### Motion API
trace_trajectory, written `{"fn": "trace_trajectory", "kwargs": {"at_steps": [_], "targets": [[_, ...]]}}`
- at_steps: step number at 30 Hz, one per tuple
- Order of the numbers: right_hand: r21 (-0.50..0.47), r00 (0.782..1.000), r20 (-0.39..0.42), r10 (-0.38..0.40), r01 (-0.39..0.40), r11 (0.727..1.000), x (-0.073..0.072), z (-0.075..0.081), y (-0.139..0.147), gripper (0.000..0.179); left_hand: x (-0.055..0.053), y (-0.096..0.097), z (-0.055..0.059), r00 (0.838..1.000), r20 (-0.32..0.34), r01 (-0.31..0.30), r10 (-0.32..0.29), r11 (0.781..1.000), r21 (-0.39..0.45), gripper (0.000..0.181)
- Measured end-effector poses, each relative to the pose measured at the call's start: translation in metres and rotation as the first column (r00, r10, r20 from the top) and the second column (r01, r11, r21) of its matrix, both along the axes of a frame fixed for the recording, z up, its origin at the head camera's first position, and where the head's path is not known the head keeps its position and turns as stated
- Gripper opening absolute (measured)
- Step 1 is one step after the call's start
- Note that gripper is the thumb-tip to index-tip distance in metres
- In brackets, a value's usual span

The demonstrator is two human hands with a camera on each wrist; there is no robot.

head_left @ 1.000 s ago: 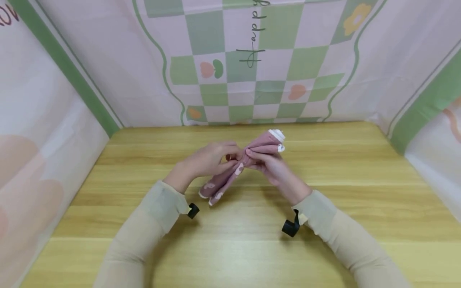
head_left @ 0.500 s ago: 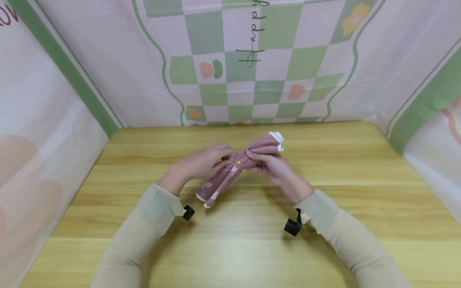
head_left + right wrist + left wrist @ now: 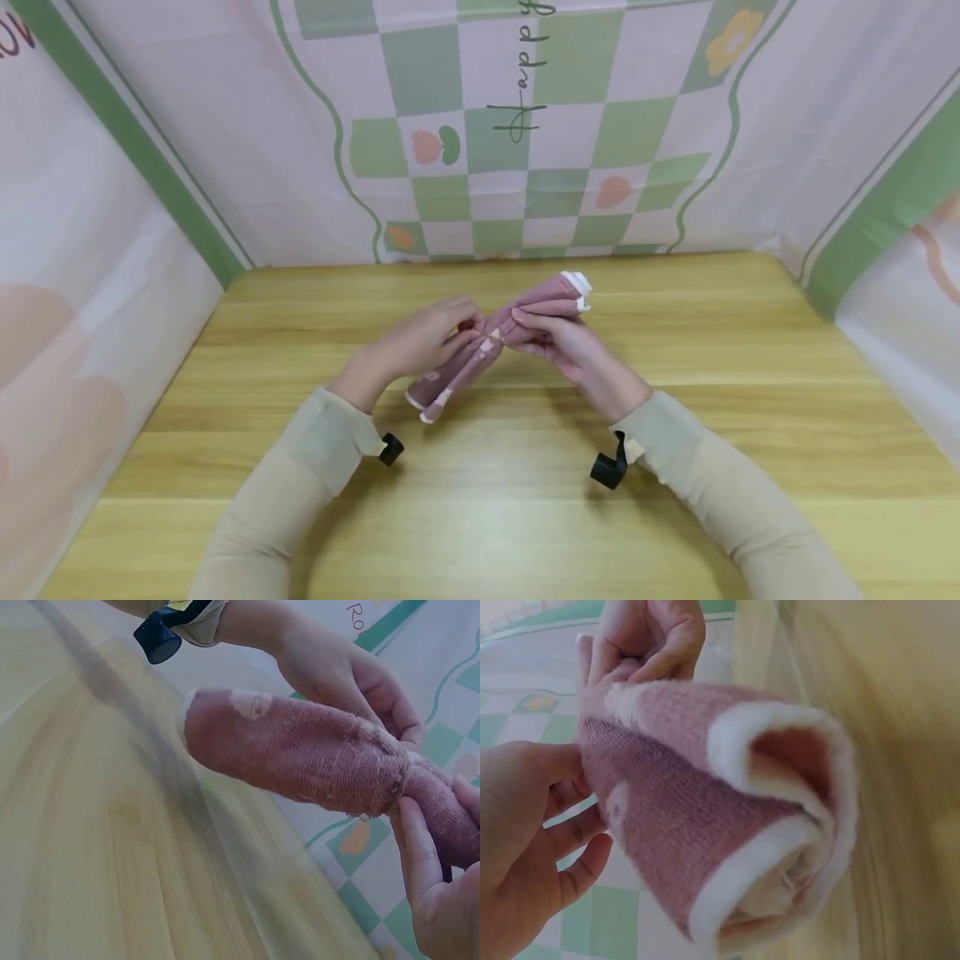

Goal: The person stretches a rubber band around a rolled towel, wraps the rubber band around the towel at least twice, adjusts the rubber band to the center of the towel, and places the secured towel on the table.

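Note:
A dusty pink towel (image 3: 551, 293) with white edges and pale patches is rolled into a bundle above the table and narrows at its middle. A thin band (image 3: 406, 777) crosses that narrow part. My right hand (image 3: 573, 350) grips the towel just right of the middle, thumb on top. On the other side, my left hand (image 3: 427, 340) pinches at the middle with thumb and index finger, right beside the band; its fingertips are partly hidden by the towel in the left wrist view. The rolled layers and white hem of the towel's near end (image 3: 660, 795) face that camera.
The wooden table (image 3: 480, 517) lies beneath both hands. A printed cloth with green checks (image 3: 498, 196) hangs along the back edge, and pale cloths stand at both sides. Small black cameras (image 3: 606, 471) hang from the sleeve cuffs.
My left hand has moved a little left, away from the right hand. The towel's middle looks less tightly squeezed, and its lower left end has shifted slightly left. The right hand stays nearly still.

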State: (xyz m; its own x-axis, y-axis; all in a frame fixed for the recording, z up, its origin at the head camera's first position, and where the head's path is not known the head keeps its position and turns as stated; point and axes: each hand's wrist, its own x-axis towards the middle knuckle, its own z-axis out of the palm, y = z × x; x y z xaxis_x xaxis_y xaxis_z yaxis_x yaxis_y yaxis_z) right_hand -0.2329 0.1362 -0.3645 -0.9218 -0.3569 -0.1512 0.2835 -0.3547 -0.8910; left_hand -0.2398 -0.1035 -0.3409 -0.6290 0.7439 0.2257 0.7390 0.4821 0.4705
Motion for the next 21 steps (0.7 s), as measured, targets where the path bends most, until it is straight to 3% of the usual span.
{"fn": "trace_trajectory", "kwargs": {"at_steps": [7,14,21], "targets": [[-0.037,0.994,0.049,-0.094,0.096,0.995,-0.0026,-0.0023,0.0007,0.027,0.0036,0.0034,0.0024,0.981,0.169,-0.101,0.092,0.994,0.049,0.02],[-0.086,0.987,0.09,-0.131,0.139,0.987,-0.0039,-0.0036,0.002,0.026,0.0063,0.0024,0.0008,0.962,0.222,-0.16,0.158,0.987,-0.011,0.06],[-0.144,0.981,0.131,-0.141,0.159,0.977,-0.0051,-0.0028,0.0036,0.022,0.0034,-0.0038,-0.0048,0.952,0.248,-0.172,0.182,0.983,-0.061,0.057]]}}
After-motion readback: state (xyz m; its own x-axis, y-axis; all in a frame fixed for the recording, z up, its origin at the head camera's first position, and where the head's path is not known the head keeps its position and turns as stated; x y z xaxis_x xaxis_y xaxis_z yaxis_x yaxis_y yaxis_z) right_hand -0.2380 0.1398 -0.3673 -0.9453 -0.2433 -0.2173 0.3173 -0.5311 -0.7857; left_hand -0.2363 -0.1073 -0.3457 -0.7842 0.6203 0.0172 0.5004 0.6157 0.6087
